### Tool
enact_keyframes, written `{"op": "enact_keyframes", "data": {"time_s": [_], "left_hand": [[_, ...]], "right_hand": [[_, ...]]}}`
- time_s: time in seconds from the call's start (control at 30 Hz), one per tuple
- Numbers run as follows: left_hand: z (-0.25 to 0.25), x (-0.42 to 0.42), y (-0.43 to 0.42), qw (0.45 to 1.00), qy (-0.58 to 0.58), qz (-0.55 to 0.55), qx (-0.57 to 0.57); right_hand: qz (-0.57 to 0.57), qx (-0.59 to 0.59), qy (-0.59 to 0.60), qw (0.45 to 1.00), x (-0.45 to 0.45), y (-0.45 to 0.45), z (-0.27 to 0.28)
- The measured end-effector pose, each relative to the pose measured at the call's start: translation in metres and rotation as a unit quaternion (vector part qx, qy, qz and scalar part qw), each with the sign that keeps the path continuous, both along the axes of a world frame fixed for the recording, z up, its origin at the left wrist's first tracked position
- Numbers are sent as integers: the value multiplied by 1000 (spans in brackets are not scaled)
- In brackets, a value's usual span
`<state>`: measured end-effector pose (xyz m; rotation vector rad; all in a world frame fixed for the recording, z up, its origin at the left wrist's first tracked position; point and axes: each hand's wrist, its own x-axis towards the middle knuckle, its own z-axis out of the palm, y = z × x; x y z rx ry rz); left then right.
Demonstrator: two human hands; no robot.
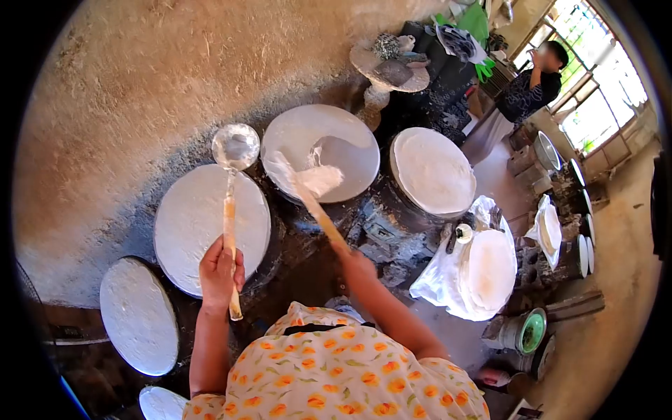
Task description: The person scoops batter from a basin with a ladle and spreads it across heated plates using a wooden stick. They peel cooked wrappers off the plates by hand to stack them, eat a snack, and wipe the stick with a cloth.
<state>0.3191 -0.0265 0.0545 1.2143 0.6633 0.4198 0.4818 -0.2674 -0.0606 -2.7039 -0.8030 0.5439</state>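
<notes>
The far round pan (297,124), streaked white, lies far and left of my right hand (359,271). The left round pan (183,227), coated white, spreads beyond my left hand (222,269). My ladle (230,203) reaches past that pan's far edge, my left fingers wrapped around its handle. My wooden-handled paddle (320,218) slants over the far pan, my right fingers clamped around its near end.
</notes>
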Motion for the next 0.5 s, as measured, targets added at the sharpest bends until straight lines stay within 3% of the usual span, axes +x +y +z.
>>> {"op": "enact_keyframes", "data": {"time_s": [0.1,0.23,0.33,0.4,0.43,0.5], "left_hand": [[-2,2,-1,1000,-8,0,-2],[-5,12,-6,1000,1,-26,-1],[-7,25,-12,999,0,-33,-2],[-5,32,-15,999,-3,-43,0],[-3,38,-17,999,-5,-42,3],[-2,45,-20,999,3,-40,8]], "right_hand": [[-21,-54,-27,998,-3,-56,12],[-51,-79,-55,994,16,-92,-16],[-104,-29,-84,991,49,-84,-27],[-158,193,-20,968,61,-73,-32],[-159,198,-19,967,59,-71,-32],[-114,202,112,966,38,-75,-27]]}}
